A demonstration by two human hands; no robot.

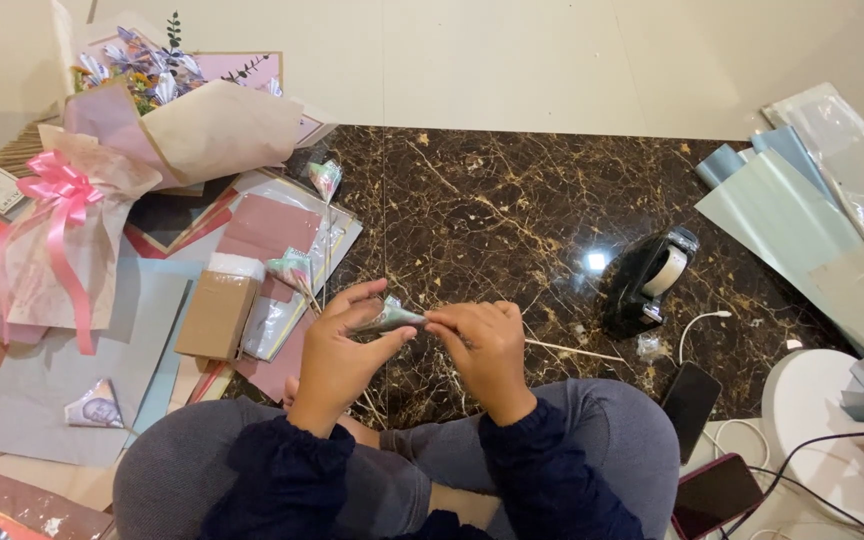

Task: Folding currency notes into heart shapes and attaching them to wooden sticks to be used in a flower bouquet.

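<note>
Over the lap, above the dark marble floor (512, 220) | left hand (337, 355) and right hand (487, 345) both pinch a small folded paper cone (389, 318) between fingertips | risk: a loose pinch could let the fold spring open or slip off the thin stick (577, 350) | hidden: cone's far side, stick's join behind fingers.

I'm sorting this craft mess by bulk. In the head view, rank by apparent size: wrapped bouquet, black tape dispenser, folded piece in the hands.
1. Paper-wrapped bouquet with pink ribbon
2. Black tape dispenser
3. Small folded paper piece
</note>
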